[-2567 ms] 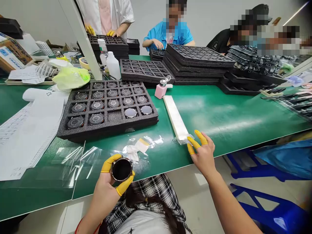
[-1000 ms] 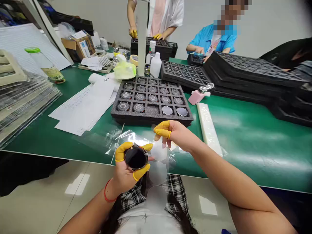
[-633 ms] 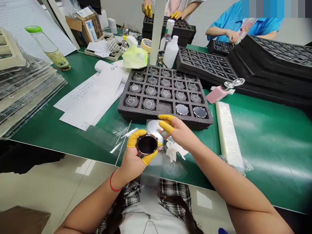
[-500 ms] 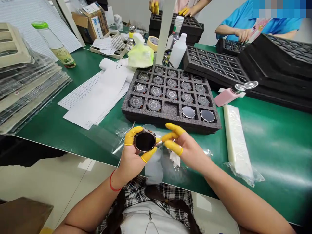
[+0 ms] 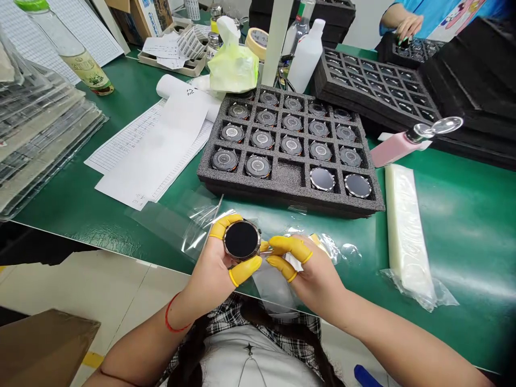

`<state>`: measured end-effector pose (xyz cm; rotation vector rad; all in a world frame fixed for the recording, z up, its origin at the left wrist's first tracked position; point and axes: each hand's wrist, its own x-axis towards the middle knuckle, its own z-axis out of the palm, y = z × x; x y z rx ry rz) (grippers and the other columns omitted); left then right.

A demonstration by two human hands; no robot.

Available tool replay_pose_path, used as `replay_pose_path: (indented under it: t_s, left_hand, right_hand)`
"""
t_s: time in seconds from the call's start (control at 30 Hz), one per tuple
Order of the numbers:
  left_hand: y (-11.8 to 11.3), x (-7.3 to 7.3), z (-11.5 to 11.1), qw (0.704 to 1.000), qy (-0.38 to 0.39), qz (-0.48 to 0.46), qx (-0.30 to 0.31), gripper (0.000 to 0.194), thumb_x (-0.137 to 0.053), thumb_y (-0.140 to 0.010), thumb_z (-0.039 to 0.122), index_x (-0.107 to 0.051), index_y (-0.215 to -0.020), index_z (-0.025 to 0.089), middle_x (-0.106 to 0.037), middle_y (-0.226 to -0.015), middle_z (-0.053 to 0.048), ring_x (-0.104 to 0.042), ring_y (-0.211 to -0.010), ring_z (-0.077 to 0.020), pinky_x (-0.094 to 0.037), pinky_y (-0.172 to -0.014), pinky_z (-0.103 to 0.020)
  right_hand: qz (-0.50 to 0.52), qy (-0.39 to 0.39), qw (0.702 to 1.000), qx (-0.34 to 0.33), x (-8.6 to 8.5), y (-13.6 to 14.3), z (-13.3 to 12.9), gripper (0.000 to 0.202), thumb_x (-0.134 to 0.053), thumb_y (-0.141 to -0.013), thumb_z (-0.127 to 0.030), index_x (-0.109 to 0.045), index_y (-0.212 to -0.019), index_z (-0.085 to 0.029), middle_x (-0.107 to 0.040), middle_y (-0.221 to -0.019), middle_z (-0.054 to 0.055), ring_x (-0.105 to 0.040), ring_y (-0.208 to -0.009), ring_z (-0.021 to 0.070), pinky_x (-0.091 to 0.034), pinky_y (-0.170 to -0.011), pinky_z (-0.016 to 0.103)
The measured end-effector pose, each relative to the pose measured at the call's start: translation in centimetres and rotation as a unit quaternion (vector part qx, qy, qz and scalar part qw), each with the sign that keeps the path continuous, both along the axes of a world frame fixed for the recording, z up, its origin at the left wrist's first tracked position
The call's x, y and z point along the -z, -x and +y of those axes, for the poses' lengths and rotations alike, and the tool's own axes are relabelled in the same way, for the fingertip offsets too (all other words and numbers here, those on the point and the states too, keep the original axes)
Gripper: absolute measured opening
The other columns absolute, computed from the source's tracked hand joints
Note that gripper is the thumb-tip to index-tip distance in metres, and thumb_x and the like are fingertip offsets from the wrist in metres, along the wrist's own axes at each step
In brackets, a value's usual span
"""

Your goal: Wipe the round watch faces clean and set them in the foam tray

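Note:
My left hand point(image 5: 220, 263) is closed around a round smartwatch case point(image 5: 242, 240), its dark glossy screen facing up and its metal rim between yellow-cotted fingers and thumb. Just right of the watch, my right hand point(image 5: 308, 266) has its yellow-covered fingertips drawn together near the rim. Something thin and shiny shows at those fingertips, too small to name. Beyond both hands lies a black foam tray point(image 5: 258, 185) with watch cases in its compartments. Most lie back side up; two in the front row at right show their screens. One front-row compartment holds no watch.
Clear plastic film point(image 5: 197, 226) lies under and around my hands. A pink pump bottle point(image 5: 397, 148) and a wrapped white block point(image 5: 409, 231) stand at right. Papers point(image 5: 153, 145) and stacked plastic trays point(image 5: 44, 140) are at left. A co-worker's hand point(image 5: 409, 26) works at another foam tray.
My right hand's fingers have come closer together and nearer the watch's right edge. The watch stays in my left hand. The camera view has shifted, with the far tray appearing larger.

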<state>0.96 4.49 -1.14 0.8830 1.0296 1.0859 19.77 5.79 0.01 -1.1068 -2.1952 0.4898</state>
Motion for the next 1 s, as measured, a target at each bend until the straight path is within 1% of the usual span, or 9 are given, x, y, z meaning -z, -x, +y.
replay_pose_path:
  t_s: [0.13, 0.37, 0.47, 0.53, 0.63, 0.73, 0.77, 0.87, 1.0]
  left_hand:
    - [0.2, 0.1, -0.3, 1.0, 0.014, 0.009, 0.021, 0.058, -0.077, -0.077, 0.018, -0.043, -0.123, 0.031, -0.063, -0.111, 0.002, -0.068, -0.098, -0.0123, -0.055, -0.089, -0.023]
    - [-0.1, -0.2, -0.2, 0.999, 0.03, -0.013, 0.022, 0.057, -0.076, -0.078, 0.02, -0.04, -0.123, 0.03, -0.064, -0.113, 0.001, -0.071, -0.099, -0.0169, -0.054, -0.094, -0.029]
    - [0.0, -0.4, 0.4, 0.998, 0.061, -0.028, 0.008, 0.058, -0.078, -0.076, 0.021, -0.041, -0.121, 0.026, -0.066, -0.11, -0.002, -0.072, -0.098, -0.0203, -0.056, -0.091, -0.032]
    - [0.2, -0.4, 0.8, 0.996, 0.075, -0.034, -0.018, 0.058, -0.078, -0.075, 0.023, -0.04, -0.119, 0.024, -0.067, -0.108, -0.004, -0.073, -0.096, -0.0218, -0.056, -0.09, -0.034]
    - [0.5, 0.1, 1.0, 0.997, 0.069, -0.028, -0.035, 0.058, -0.078, -0.075, 0.024, -0.039, -0.118, 0.024, -0.068, -0.104, -0.004, -0.074, -0.091, -0.0216, -0.057, -0.086, -0.034]
    - [0.5, 0.8, 0.4, 0.998, 0.045, 0.015, 0.04, 0.057, -0.078, -0.074, 0.02, -0.043, -0.118, 0.026, -0.067, -0.102, -0.002, -0.073, -0.088, -0.0197, -0.058, -0.082, -0.031]
    - [0.4, 1.1, 0.0, 0.996, 0.033, 0.038, 0.074, 0.057, -0.078, -0.073, 0.019, -0.045, -0.119, 0.027, -0.067, -0.104, -0.002, -0.073, -0.089, -0.0186, -0.057, -0.081, -0.03]
    - [0.0, 2.1, -0.8, 0.983, -0.009, 0.101, 0.152, 0.056, -0.077, -0.075, 0.019, -0.048, -0.121, 0.03, -0.065, -0.11, -0.001, -0.069, -0.091, -0.0164, -0.056, -0.081, -0.028]
    - [-0.4, 2.9, -1.3, 0.974, -0.052, 0.148, 0.165, 0.053, -0.075, -0.078, 0.023, -0.048, -0.123, 0.03, -0.066, -0.109, -0.001, -0.067, -0.092, -0.0175, -0.054, -0.083, -0.03]
  right_hand:
    - [-0.029, -0.035, 0.999, -0.005, -0.2, 0.0, -0.1, 0.009, -0.054, -0.094, -0.018, -0.063, -0.095, -0.021, -0.066, -0.07, 0.0, -0.055, -0.062, 0.0158, -0.041, -0.057, 0.027]
    - [-0.048, -0.074, 0.996, -0.011, 0.7, 0.0, -0.6, 0.018, -0.054, -0.088, -0.005, -0.063, -0.089, -0.02, -0.069, -0.081, 0.003, -0.055, -0.074, 0.0174, -0.042, -0.066, 0.031]
    - [-0.045, -0.104, 0.993, 0.015, 0.0, 0.0, -1.2, 0.021, -0.056, -0.085, -0.003, -0.063, -0.086, -0.022, -0.066, -0.089, 0.003, -0.053, -0.085, 0.0202, -0.043, -0.075, 0.036]
    - [-0.022, -0.082, 0.996, 0.001, -1.3, -0.3, -1.9, 0.023, -0.057, -0.084, -0.002, -0.062, -0.087, -0.024, -0.064, -0.09, 0.003, -0.052, -0.089, 0.0205, -0.043, -0.083, 0.039]
    - [0.039, 0.024, 0.998, -0.043, -3.5, -1.3, -2.4, 0.025, -0.058, -0.085, -0.004, -0.061, -0.092, -0.028, -0.062, -0.091, 0.002, -0.055, -0.09, 0.0201, -0.044, -0.088, 0.041]
    - [0.132, 0.156, 0.979, -0.002, -4.5, -2.2, -1.9, 0.012, -0.063, -0.087, -0.017, -0.061, -0.086, -0.029, -0.063, -0.097, 0.003, -0.059, -0.093, 0.0219, -0.045, -0.09, 0.043]
    - [0.158, 0.212, 0.964, 0.021, -4.4, -2.4, -1.5, 0.007, -0.066, -0.087, -0.024, -0.062, -0.082, -0.028, -0.064, -0.102, 0.004, -0.059, -0.096, 0.0228, -0.045, -0.091, 0.043]
    - [0.225, 0.389, 0.892, 0.058, -2.8, -2.1, -0.3, 0.018, -0.068, -0.085, -0.039, -0.065, -0.074, -0.024, -0.064, -0.116, 0.005, -0.059, -0.106, 0.0243, -0.042, -0.098, 0.044]
    - [0.298, 0.523, 0.796, 0.064, -0.6, -1.1, 0.5, 0.026, -0.074, -0.077, -0.044, -0.065, -0.066, -0.022, -0.064, -0.118, 0.002, -0.059, -0.108, 0.0218, -0.04, -0.101, 0.04]
